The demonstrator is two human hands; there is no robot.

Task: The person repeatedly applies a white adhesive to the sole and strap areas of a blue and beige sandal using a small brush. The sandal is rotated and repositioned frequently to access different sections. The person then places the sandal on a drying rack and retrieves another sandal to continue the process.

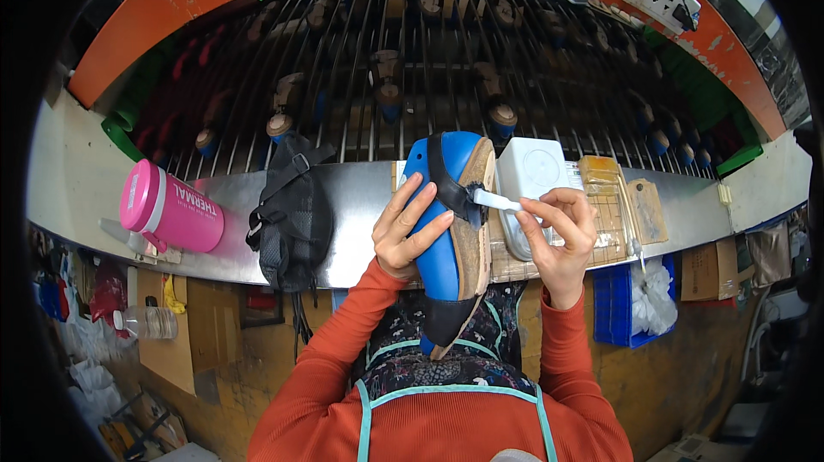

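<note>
A sandal on a blue last (438,260) stands tilted in front of me, its heel end down near my apron. It has black straps and a cork sole (470,247) facing right. My left hand (405,234) is wrapped round its left side, fingers on the blue last and a black strap. In my right hand (562,239) I pinch a small white-handled brush (496,199) between thumb and fingers. Its dark tip touches the strap's edge beside the cork.
A metal bench edge holds a pink jug (184,211), a black mesh bag (296,217), a white container (534,166) and an amber block (599,172). Beyond runs a conveyor of metal rods (412,131) carrying several lasts. A blue crate (611,307) with plastic bags stands below right.
</note>
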